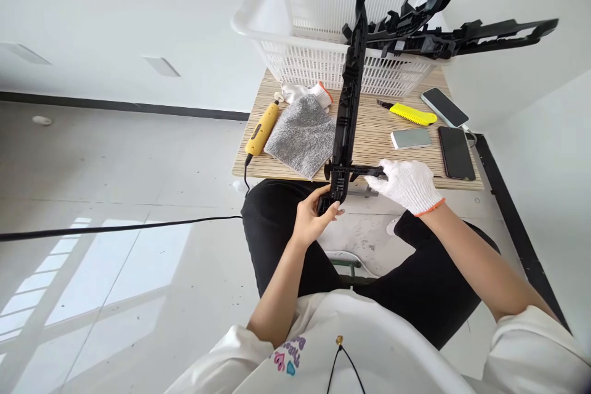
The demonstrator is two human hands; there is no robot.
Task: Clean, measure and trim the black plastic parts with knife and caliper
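A long, ribbed black strip (pixel 349 95) runs from upper centre to mid-frame, its lower end grasped by the bare left hand (pixel 314 218); the gloved right hand (pixel 407 186) grips a black caliper (pixel 364 170) set across it. The strip hides part of a white basket (pixel 305 60) above; a grey cloth (pixel 305 134) lies near centre on the worktop (pixel 373 126)

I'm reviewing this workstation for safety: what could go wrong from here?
The long black plastic part is held near its lower end by the bare left hand, so its upper end might swing and knock the white basket.
The black caliper could slip, as the right hand grips it through a knit glove.
The yellow power tool has a cord dropping beside the left knee, which might snag it.
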